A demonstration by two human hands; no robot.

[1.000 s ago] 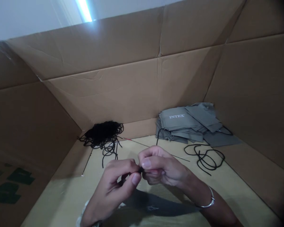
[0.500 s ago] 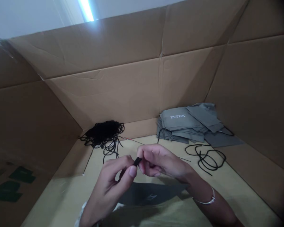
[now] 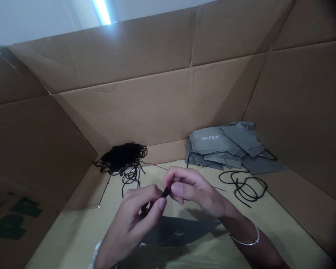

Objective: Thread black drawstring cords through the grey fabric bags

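Two bare hands work at mid-frame over a tan cardboard sheet (image 3: 81, 231). The left hand (image 3: 131, 216) has thumb and forefinger closed in a pinch on a short black cord end (image 3: 166, 192), with the remaining fingers curled inward. The cord end's long axis tilts up and away to the right, and its free tip points toward the right hand (image 3: 194, 190). The right thumb and forefinger are curled and sit just beside that tip; whether they grip it cannot be told.

Nearer the wearer and below the cord end, a flat grey bag (image 3: 177, 234) lies on the sheet. A silver bangle (image 3: 244, 240) encircles the right wrist, lower right of the cord end. Further out, to the right of the cord end, loose loops of black cord (image 3: 242, 188) lie on the sheet. Beyond the cord end and to its right, a stack of grey INTEX-printed bags (image 3: 220, 145) rests against the cardboard wall (image 3: 123, 112). Beyond it and to the left, a tangled heap of black cord (image 3: 121, 157) sits at the foot of that wall.
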